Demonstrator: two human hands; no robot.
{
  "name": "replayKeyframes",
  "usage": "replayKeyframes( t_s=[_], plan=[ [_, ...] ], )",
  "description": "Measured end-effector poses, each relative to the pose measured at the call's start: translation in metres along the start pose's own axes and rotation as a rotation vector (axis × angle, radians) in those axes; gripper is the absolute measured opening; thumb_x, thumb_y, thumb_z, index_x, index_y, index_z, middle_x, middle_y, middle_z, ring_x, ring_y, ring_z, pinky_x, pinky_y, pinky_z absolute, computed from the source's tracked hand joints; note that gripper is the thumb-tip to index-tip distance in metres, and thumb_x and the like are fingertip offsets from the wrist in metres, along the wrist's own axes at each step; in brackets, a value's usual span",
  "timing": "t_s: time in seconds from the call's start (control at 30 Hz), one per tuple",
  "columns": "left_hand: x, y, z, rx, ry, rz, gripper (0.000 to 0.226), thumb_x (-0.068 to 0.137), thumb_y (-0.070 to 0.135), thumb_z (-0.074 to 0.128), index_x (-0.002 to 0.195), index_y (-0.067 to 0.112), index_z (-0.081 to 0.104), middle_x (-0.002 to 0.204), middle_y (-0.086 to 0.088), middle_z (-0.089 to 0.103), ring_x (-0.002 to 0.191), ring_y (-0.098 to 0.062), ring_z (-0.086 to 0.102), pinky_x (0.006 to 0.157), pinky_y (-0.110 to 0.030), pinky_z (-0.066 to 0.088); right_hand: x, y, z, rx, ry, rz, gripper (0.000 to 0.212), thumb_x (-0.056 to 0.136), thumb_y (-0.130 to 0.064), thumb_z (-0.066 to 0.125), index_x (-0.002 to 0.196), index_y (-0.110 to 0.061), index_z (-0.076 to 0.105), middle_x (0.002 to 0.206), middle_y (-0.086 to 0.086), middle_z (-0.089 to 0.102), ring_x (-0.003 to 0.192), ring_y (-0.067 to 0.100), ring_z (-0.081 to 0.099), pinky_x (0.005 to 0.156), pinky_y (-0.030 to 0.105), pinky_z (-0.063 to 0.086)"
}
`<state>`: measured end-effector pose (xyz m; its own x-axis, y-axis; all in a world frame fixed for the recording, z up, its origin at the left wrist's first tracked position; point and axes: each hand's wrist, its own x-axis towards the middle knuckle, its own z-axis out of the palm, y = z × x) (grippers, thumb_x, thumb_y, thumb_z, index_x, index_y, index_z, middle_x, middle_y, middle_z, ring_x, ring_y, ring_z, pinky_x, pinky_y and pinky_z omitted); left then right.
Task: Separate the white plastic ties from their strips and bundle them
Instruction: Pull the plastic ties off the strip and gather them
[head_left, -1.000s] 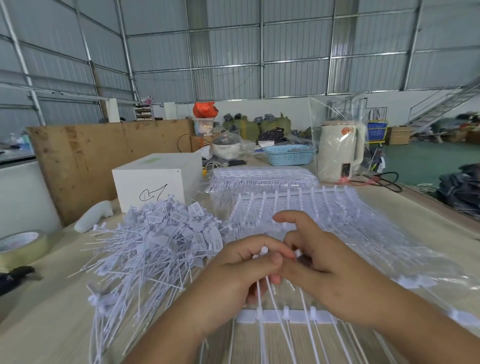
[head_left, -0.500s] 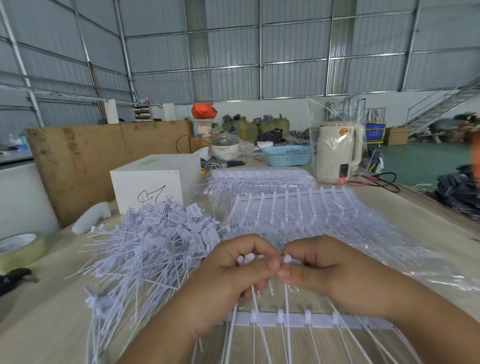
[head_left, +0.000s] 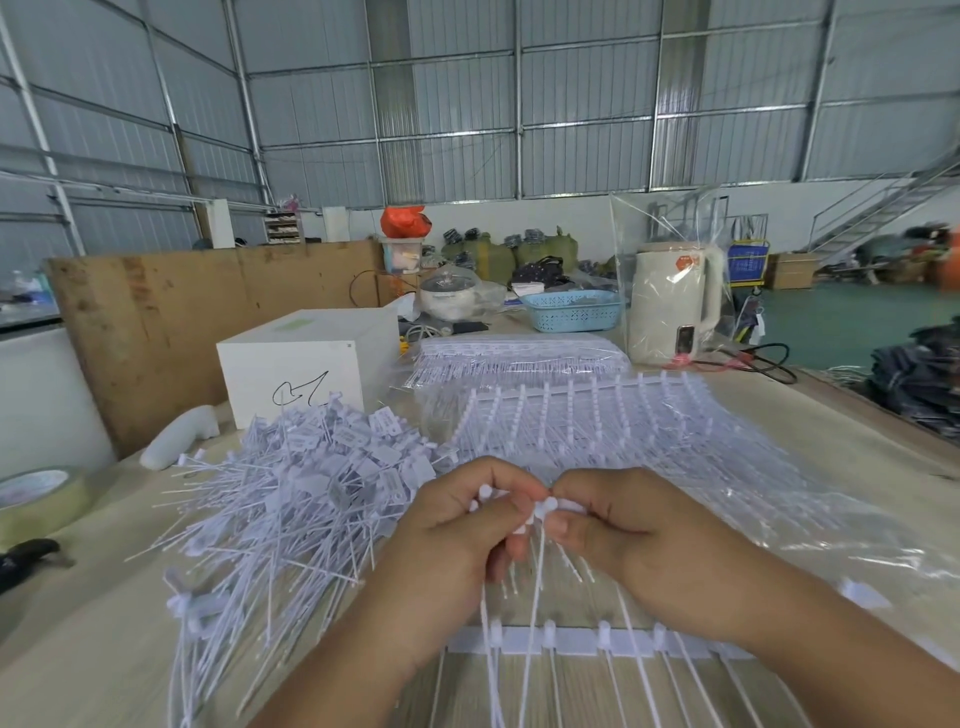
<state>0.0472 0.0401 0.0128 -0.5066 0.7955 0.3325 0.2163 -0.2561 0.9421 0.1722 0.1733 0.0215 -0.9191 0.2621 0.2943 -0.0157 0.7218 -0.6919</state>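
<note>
While both hands meet at the lower middle of the frame, the left hand (head_left: 457, 530) pinches several white tie heads and the right hand (head_left: 623, 535) pinches one tie (head_left: 537, 582) above the strip (head_left: 571, 642). Loose ties (head_left: 291, 499) lie heaped at left on the bench (head_left: 104, 649).

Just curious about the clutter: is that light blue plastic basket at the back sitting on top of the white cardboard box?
No, the light blue plastic basket stands on the table beside the cream kettle, well right of the white cardboard box.
</note>
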Motion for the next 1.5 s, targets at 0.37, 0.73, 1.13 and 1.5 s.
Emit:
replayKeyframes(
  t_s=[0.37,0.73,1.13,1.5],
  plan=[
    [-0.001,0.0,0.016,-0.152,0.276,0.105,0.032,0.092,0.003,0.055,0.071,0.02,0.071,0.054,0.002,0.052,0.044,-0.005,0.045,0.043,-0.014,0.037,0.004,-0.015,0.026,-0.059,0.324,-0.09,0.021,0.097,-0.03,0.054,0.078,-0.024,0.059,0.051,-0.009,0.046,0.045,0.009,0.04,0.049,0.032,0.034],
    [0.013,-0.007,-0.011,-0.05,0.198,-0.062,0.026,0.091,0.007,0.059,0.074,0.023,0.07,0.054,-0.001,0.053,0.043,-0.01,0.042,0.043,-0.018,0.034,0.0,-0.006,0.005,0.135,0.116,-0.092,0.013,0.096,-0.034,0.054,0.089,-0.044,0.055,0.056,-0.007,0.043,0.049,0.006,0.037,0.049,0.022,0.031],
    [-0.004,0.002,-0.003,0.078,-0.307,0.045,0.021,0.071,0.022,0.059,0.088,0.022,0.071,0.07,-0.002,0.06,0.064,-0.016,0.049,0.056,-0.017,0.04,0.0,0.001,0.003,-0.002,-0.013,-0.162,0.051,0.093,-0.035,0.061,0.132,-0.052,0.031,0.086,-0.017,0.071,0.081,0.015,0.067,0.078,0.034,0.052],
    [-0.001,-0.001,-0.006,0.08,-0.273,0.062,0.015,0.085,0.023,0.063,0.092,0.019,0.075,0.066,0.004,0.062,0.058,-0.006,0.054,0.056,-0.017,0.042,-0.002,0.002,-0.01,-0.064,0.003,-0.102,0.03,0.087,-0.061,0.057,0.095,-0.033,0.064,0.066,0.002,0.059,0.058,0.02,0.051,0.057,0.039,0.041]
  ],
)
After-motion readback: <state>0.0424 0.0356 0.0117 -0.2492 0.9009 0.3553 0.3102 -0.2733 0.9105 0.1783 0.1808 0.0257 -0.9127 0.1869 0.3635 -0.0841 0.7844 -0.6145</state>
